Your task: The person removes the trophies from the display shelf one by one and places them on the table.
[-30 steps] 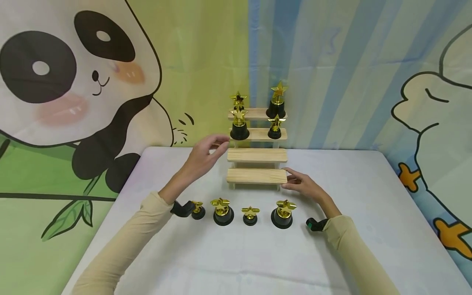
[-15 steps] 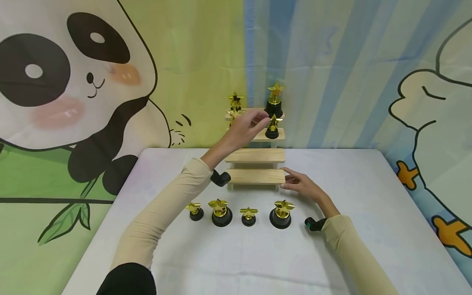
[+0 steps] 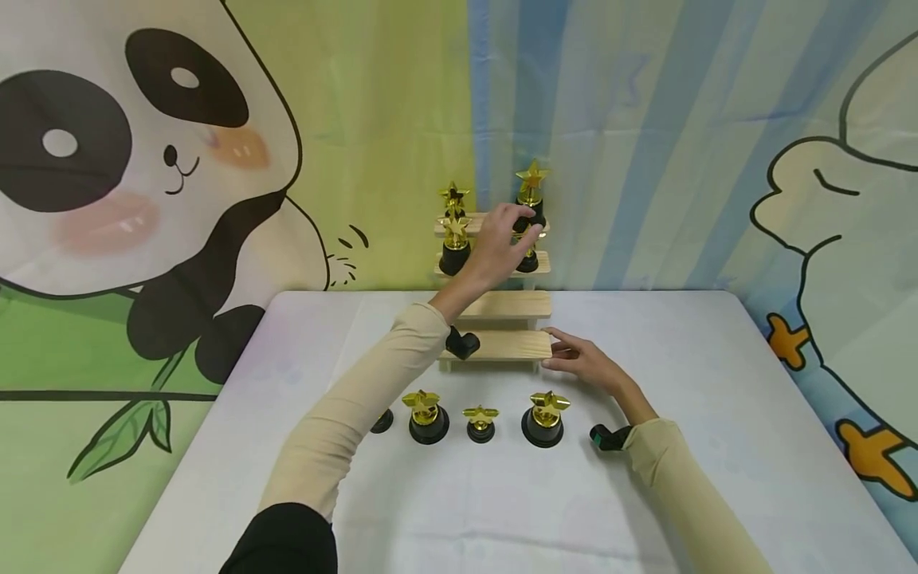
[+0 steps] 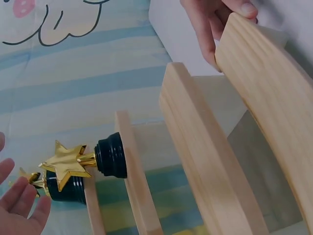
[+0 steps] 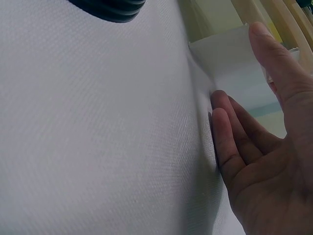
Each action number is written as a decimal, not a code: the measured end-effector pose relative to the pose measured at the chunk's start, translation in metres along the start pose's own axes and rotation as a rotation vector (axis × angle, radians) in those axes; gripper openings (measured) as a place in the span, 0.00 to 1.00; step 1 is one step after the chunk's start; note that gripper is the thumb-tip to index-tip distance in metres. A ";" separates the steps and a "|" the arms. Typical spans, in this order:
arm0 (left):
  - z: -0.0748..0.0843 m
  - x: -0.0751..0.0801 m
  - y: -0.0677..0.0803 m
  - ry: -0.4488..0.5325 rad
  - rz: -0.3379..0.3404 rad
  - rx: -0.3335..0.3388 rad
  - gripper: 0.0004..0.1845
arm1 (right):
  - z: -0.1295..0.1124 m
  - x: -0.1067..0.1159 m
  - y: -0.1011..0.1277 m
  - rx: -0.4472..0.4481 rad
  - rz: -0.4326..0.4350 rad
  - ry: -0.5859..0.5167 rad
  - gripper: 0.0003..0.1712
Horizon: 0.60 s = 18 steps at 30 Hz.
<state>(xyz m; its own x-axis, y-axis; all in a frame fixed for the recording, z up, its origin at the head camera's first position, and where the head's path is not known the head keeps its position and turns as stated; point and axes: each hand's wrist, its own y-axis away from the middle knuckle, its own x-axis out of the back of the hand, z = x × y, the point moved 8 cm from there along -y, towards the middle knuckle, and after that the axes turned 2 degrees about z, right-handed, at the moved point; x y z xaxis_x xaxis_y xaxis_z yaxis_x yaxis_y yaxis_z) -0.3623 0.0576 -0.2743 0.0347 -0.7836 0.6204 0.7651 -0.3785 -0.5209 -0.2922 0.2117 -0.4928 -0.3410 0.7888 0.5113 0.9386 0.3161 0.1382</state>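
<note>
A tiered wooden display stand (image 3: 511, 304) stands at the back of the table. My left hand (image 3: 500, 245) is up at its second-highest shelf, thumb and fingers spread beside a small gold star trophy (image 3: 529, 261) with a black base, partly covering it. In the left wrist view, the fingers (image 4: 19, 198) lie apart from the star (image 4: 64, 165) in front. A larger star trophy (image 3: 531, 187) stands on the top shelf just behind. My right hand (image 3: 590, 368) holds the right end of the lowest shelf (image 4: 269, 88), its thumb (image 5: 279, 58) at the shelf edge and other fingers low by the tablecloth.
Two more star trophies occupy the stand's left side, one large (image 3: 455, 257) and one on top (image 3: 454, 199). In front stand a large trophy (image 3: 428, 429), a small one (image 3: 480, 430), another large one (image 3: 543, 430) and one (image 3: 383, 422) mostly behind the left sleeve.
My left hand has moved right and up, from beside the stand's left edge across to the small trophy on the right. My right hand stays at the lowest shelf's end.
</note>
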 end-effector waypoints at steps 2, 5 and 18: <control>-0.002 -0.001 -0.003 -0.002 -0.004 0.022 0.19 | -0.001 0.000 0.000 -0.008 0.000 0.002 0.43; -0.007 -0.003 -0.007 0.004 -0.018 0.047 0.18 | -0.002 0.001 0.000 0.000 0.001 0.013 0.43; -0.024 -0.020 -0.008 0.024 -0.076 0.133 0.20 | 0.006 0.001 -0.001 0.005 0.008 0.003 0.43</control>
<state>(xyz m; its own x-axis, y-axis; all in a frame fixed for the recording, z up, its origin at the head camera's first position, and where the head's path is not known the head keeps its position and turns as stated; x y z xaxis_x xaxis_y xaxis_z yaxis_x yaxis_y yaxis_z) -0.3850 0.0641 -0.2962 -0.0412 -0.7673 0.6400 0.8433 -0.3702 -0.3896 -0.2938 0.2152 -0.4980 -0.3330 0.7900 0.5148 0.9411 0.3122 0.1296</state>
